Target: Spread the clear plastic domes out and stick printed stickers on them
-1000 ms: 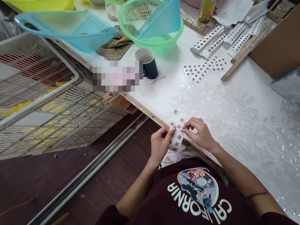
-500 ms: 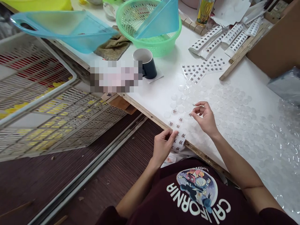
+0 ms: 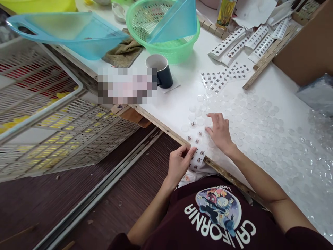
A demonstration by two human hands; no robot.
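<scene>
My left hand (image 3: 180,162) pinches a sticker sheet (image 3: 199,157) between thumb and fingers at the table's front edge. The sheet is white, with small dark animal-face prints. Just beyond it lie clear round discs, several of them bearing a face sticker (image 3: 193,124). Over these discs is my right hand (image 3: 219,131), palm down, its thumb and index finger spread apart. The thumb tip touches down near a disc; whether a sticker lies under it is hidden. Many plain clear discs (image 3: 256,129) cover the white table to the right.
More sticker sheets (image 3: 213,81) lie farther back, near curled sheets (image 3: 227,44) and a wooden strip (image 3: 257,73). A dark mug (image 3: 165,77) stands left of them. Behind it are a green basket (image 3: 171,52) and a blue scoop-shaped tray (image 3: 85,45). A white crate (image 3: 78,139) is at left.
My right hand has gone from pinching a small sticker in the air to lying lower over the discs, with fingers spread. My left hand keeps its hold on the sheet.
</scene>
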